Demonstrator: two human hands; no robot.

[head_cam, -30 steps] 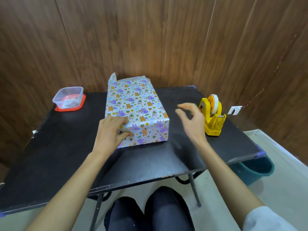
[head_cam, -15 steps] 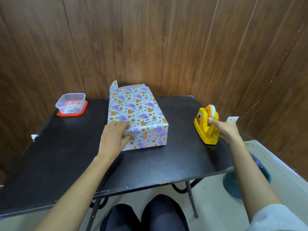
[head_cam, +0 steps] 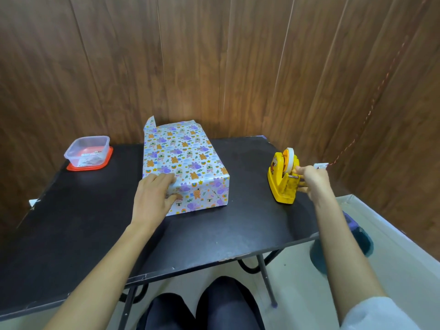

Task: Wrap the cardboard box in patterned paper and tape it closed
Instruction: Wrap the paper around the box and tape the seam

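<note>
Paper-wrapped rectangular cardboard box (head_cam: 184, 167) on black surface (head_cam: 95, 229). Left hand (head_cam: 153, 198) flat, fingers spread, pressing folded near-end flap. Right hand (head_cam: 312, 178) fingers pinching tape at yellow tape dispenser (head_cam: 283, 179). Tape thin, sticky, likely curls: hold by end. Paper creases easily.

bare table (head_cam: 250, 210) between box (head_cam: 185, 160), dispenser (head_cam: 283, 179)

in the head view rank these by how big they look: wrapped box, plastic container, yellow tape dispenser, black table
1. black table
2. wrapped box
3. plastic container
4. yellow tape dispenser; close to the container, so the last two are unsure.
</note>
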